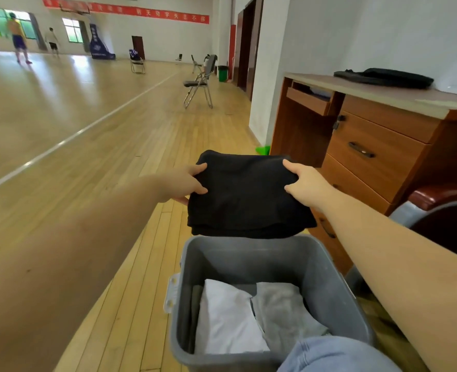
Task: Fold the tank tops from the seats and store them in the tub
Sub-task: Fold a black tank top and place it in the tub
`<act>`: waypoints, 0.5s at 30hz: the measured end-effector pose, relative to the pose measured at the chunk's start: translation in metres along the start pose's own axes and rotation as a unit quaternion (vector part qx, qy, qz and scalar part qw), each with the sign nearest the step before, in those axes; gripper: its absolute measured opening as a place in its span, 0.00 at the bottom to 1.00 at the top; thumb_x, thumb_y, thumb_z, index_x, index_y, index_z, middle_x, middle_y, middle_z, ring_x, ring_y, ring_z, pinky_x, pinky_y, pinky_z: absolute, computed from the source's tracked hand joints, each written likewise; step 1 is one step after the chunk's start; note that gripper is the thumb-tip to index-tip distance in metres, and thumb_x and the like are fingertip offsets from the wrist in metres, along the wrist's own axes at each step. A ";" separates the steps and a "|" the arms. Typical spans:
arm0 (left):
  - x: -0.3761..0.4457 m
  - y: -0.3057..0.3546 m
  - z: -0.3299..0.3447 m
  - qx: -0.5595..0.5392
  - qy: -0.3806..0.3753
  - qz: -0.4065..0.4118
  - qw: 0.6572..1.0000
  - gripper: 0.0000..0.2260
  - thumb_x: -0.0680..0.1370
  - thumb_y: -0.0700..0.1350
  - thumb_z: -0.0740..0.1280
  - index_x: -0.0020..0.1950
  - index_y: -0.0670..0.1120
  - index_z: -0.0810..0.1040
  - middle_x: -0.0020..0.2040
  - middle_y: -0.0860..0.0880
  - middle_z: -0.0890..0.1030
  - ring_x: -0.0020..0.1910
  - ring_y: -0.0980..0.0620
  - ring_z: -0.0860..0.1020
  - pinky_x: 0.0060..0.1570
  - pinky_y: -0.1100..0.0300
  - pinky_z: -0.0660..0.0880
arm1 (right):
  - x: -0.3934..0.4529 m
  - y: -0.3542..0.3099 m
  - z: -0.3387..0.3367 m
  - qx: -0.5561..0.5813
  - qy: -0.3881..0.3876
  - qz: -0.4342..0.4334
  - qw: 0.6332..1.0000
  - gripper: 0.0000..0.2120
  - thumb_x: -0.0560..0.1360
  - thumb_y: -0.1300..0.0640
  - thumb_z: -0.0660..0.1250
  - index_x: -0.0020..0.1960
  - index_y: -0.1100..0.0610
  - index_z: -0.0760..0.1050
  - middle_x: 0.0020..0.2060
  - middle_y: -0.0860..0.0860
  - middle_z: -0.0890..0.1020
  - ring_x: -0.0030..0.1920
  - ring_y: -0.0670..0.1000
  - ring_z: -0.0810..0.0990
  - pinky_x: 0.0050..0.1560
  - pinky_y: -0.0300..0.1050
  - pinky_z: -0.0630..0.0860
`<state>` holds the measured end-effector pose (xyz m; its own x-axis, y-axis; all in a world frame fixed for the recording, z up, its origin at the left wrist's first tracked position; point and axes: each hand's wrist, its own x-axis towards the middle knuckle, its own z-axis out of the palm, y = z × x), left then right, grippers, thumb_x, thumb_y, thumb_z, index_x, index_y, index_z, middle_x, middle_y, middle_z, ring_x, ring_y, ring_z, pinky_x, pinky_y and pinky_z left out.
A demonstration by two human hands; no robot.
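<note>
Folded black tank top (pixel 246 194) held above far rim of grey tub (pixel 329 277), pinched at opposite edges by left hand (pixel 187 183) and right hand (pixel 306 183). Probably soft, light, floppy; best supported at both sides to keep folds. Already 2 folded garments (pixel 249 315) inside.

A wooden floor (pixel 109 146) carries the grey tub (pixel 329 285); beyond the tub stands a folding chair (pixel 199 85).

Indoor sports hall, lined wooden court floor (pixel 61 116), basketball stand (pixel 100 45), folding chairs (pixel 199 84)
</note>
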<state>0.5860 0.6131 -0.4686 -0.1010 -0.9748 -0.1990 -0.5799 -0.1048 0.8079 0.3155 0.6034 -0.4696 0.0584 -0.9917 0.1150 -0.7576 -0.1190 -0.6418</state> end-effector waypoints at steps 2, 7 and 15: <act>0.014 -0.010 0.001 -0.002 -0.003 -0.009 1.000 0.33 0.79 0.37 0.64 0.78 0.56 0.54 0.75 0.48 0.62 0.68 0.46 0.69 0.57 0.50 0.77 | 0.014 0.004 0.011 0.007 -0.013 0.003 1.000 0.31 0.78 0.69 0.59 0.77 0.51 0.57 0.71 0.55 0.68 0.65 0.57 0.72 0.53 0.36 0.69; 0.052 -0.044 0.018 -0.001 -0.015 -0.034 0.999 0.33 0.79 0.37 0.64 0.79 0.56 0.52 0.76 0.47 0.61 0.68 0.45 0.69 0.54 0.52 0.77 | 0.044 0.025 0.051 0.022 -0.049 0.032 0.998 0.33 0.77 0.71 0.58 0.78 0.50 0.57 0.74 0.54 0.64 0.60 0.55 0.74 0.51 0.36 0.71; 0.080 -0.116 0.083 -0.033 -0.060 -0.096 0.993 0.34 0.80 0.36 0.63 0.79 0.54 0.49 0.74 0.47 0.64 0.55 0.50 0.74 0.44 0.60 0.78 | 0.054 0.092 0.127 0.018 -0.140 0.115 0.983 0.34 0.78 0.69 0.57 0.78 0.45 0.54 0.69 0.53 0.71 0.51 0.56 0.80 0.50 0.50 0.80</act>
<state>0.5780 0.5633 -0.6243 -0.0923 -0.9056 -0.4139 -0.5431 -0.3026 0.7832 0.3313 0.5321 -0.6183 0.0689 -0.9667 -0.2466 -0.7491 0.1132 -0.6527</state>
